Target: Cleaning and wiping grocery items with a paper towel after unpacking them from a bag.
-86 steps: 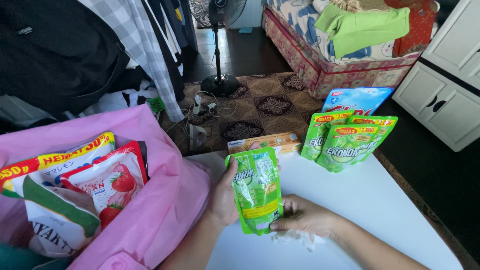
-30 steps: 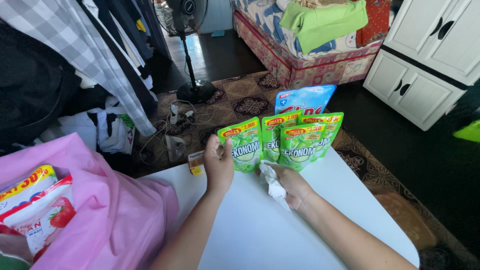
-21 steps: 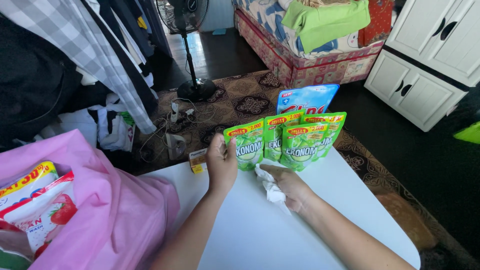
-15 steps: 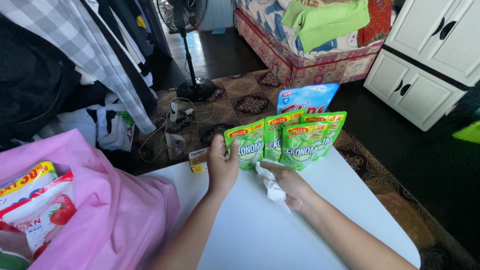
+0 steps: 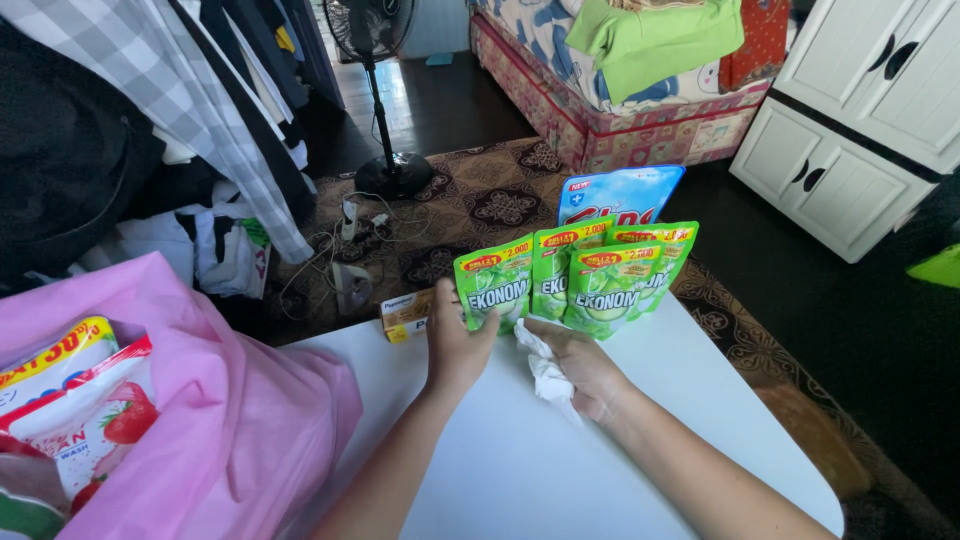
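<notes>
Here the left hand (image 5: pixel 455 345) grips a green refill pouch (image 5: pixel 493 290) beside three alike; the right hand (image 5: pixel 583 365) clutches a crumpled white tissue (image 5: pixel 545 368), a small yellow box (image 5: pixel 405 314) hidden partly behind.

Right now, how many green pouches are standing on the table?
4. The leftmost green pouch is held by the left hand, the second pouch stands beside it, the front pouch overlaps, the rightmost pouch partly hidden behind. More may hide.

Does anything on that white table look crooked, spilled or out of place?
Nothing is spilled or torn. The green pouches stand in a tidy overlapping row. Only the small orange box sits at the table's far edge, partly behind the left hand.
</notes>
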